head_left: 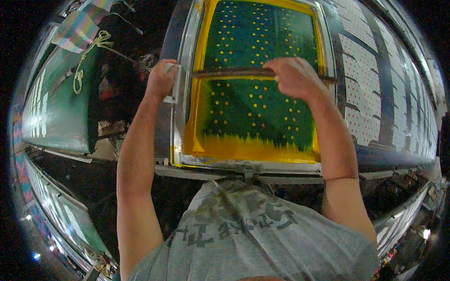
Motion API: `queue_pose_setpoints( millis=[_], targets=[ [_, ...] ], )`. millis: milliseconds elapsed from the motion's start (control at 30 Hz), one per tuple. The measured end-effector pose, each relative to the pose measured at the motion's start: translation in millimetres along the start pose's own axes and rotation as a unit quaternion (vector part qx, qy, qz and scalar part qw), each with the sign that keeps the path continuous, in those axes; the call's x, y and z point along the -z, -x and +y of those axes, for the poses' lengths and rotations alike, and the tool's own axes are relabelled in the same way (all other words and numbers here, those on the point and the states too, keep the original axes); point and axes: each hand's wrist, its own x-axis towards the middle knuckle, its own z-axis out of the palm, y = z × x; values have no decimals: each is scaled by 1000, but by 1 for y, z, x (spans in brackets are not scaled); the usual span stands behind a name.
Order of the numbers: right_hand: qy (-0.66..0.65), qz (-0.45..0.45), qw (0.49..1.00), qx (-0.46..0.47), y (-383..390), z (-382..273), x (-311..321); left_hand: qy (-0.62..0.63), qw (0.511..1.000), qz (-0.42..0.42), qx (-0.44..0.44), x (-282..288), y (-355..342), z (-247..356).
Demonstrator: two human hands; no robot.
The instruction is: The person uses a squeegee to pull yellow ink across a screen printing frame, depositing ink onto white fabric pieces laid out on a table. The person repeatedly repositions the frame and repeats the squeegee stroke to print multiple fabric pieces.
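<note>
A silkscreen printing frame (179, 126) with pale metal sides lies in front of me. Its dark green mesh (255, 107) carries rows of yellow and orange dots. Across the mesh, from one side to the other, runs a long brown squeegee (225, 73). My right hand (297, 77) is closed round the squeegee, right of its middle. At the frame's left edge my left hand (162, 79) grips the frame's side, its fingers partly hidden. Wet yellow ink (248, 147) lies along the near end of the mesh and coats the frame's inner edges.
Dotted white fabric pieces (361, 89) lie in rows on the dark table to the right. Another green table (61, 112) stands on the left, beyond a dark gap. Pale cord (78, 77) and a checked cloth (77, 30) are at upper left. A metal rail (201, 173) edges my table.
</note>
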Motion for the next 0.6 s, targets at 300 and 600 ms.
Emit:
queue_pose_setpoints(
  millis=[300,600],
  targets=[
    [13,-3,999,-30,119,-108,-13,35,998,19,47,-2,-1,-7],
    [14,-21,999,-45,180,-171,-29,34,990,117,73,-17,60,-2]
  ],
)
